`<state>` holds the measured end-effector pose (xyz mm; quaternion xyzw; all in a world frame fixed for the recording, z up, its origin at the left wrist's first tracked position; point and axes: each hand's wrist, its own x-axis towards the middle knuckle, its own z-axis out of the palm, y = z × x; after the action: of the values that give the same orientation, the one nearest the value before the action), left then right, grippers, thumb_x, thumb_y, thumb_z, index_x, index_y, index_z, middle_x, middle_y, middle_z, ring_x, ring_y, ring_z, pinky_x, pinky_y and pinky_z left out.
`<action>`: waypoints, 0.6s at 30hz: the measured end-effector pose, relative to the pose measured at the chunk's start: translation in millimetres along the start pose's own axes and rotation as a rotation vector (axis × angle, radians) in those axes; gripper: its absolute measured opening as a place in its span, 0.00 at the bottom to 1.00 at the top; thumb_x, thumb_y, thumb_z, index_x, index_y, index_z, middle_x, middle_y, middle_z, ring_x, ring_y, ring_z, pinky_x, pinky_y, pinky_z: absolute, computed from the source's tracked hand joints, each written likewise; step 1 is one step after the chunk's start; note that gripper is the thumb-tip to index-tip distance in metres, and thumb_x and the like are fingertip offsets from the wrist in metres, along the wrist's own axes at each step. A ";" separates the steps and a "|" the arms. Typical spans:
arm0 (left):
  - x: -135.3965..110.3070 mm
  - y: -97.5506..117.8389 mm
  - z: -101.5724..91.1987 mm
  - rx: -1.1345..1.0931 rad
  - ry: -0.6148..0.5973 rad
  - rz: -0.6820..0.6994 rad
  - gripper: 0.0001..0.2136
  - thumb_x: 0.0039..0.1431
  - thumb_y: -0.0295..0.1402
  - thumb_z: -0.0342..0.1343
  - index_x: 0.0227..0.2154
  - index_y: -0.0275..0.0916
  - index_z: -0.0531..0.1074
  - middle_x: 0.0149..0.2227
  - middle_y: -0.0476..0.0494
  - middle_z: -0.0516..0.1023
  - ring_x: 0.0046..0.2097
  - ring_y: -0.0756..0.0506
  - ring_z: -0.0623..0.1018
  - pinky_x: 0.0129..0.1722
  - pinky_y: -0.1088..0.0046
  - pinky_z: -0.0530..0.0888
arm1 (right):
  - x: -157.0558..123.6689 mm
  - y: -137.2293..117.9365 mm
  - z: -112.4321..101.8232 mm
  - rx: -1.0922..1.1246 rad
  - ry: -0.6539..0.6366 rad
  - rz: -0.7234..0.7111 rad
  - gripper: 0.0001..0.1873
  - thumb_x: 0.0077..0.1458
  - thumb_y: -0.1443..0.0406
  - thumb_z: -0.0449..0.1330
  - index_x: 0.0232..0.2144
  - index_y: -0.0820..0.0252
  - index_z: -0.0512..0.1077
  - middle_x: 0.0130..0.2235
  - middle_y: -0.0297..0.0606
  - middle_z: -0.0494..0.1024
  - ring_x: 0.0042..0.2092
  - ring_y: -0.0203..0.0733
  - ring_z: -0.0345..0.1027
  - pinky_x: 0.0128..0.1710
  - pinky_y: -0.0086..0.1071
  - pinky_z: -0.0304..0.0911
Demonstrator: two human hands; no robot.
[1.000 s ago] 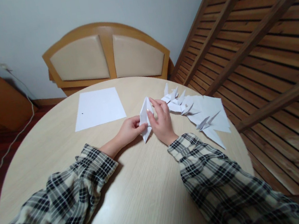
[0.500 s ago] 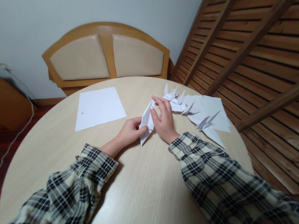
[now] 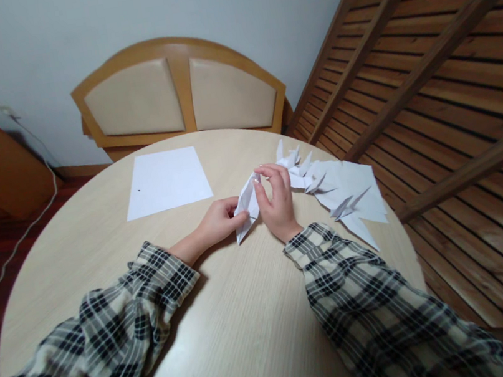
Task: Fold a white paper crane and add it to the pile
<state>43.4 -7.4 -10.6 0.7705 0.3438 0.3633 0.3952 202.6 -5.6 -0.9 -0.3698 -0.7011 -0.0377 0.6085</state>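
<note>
At the middle of the round counter [image 3: 233,317], a white folded paper piece [image 3: 245,207], long and pointed at both ends, left hand [image 3: 217,220] pinching its lower part, right hand [image 3: 277,202] curled, fingertips gripping its upper tip, finished folded paper figures [image 3: 327,186] just right.

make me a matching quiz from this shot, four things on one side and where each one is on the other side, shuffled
Things
1. folded paper
2. flat sheet
3. paper pile
4. chair

Places
A. beyond the far edge of the table
B. on the table, right of the right hand
C. pinched between the left hand and the right hand
D. lying on the table's far left part, apart from both hands

Pairs: 1-C, 2-D, 3-B, 4-A
</note>
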 end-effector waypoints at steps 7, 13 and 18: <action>0.6 -2.5 0.7 -0.002 0.056 -0.011 0.05 0.52 0.31 0.51 0.26 0.35 0.69 0.24 0.50 0.68 0.26 0.51 0.65 0.26 0.74 0.61 | 1.1 -1.8 -1.3 -0.068 -0.017 -0.006 0.08 0.57 0.72 0.54 0.36 0.55 0.70 0.38 0.38 0.73 0.44 0.44 0.67 0.47 0.44 0.63; 1.4 -3.5 0.0 -0.028 0.107 -0.032 0.08 0.55 0.35 0.52 0.30 0.34 0.71 0.26 0.49 0.69 0.27 0.51 0.65 0.27 0.74 0.62 | 1.2 -3.2 -0.7 -0.058 -0.035 0.010 0.10 0.59 0.70 0.53 0.40 0.54 0.72 0.38 0.38 0.75 0.43 0.44 0.67 0.46 0.43 0.64; 0.5 -1.6 -0.8 0.023 0.079 -0.015 0.10 0.56 0.36 0.51 0.29 0.34 0.70 0.26 0.49 0.69 0.27 0.51 0.66 0.27 0.74 0.62 | 2.8 -3.9 -1.4 0.049 -0.035 0.088 0.13 0.58 0.70 0.55 0.44 0.53 0.72 0.39 0.38 0.72 0.42 0.41 0.68 0.41 0.39 0.68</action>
<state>42.6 -6.0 -11.5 0.7574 0.3689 0.3865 0.3754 201.6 -7.8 3.5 -0.3858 -0.6955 0.0129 0.6060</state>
